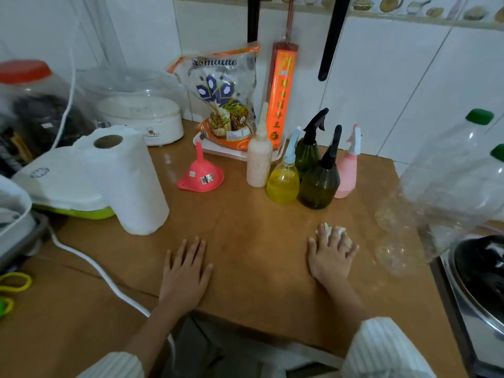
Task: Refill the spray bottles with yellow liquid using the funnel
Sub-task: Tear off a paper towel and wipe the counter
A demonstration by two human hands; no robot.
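A pink funnel (201, 175) lies mouth-down on the brown table (245, 241), left of a cluster of spray bottles. The cluster holds a yellow bottle with a blue trigger (283, 181), two dark green bottles with black triggers (319, 186) (308, 154) and a pink bottle (347, 170). A white squeeze bottle (259, 162) stands beside them. My left hand (186, 271) lies flat on the table near the front edge. My right hand (331, 255) presses a crumpled white paper wad (336, 234) against the table, fingers spread over it.
A paper towel roll (131, 181) stands at left beside a white-and-green appliance (62, 186). Large clear plastic bottles with green caps (450, 170) stand at right. A rice bag (226, 99) and a red incense box (281, 91) are at the back. A white cable (90, 263) crosses the left.
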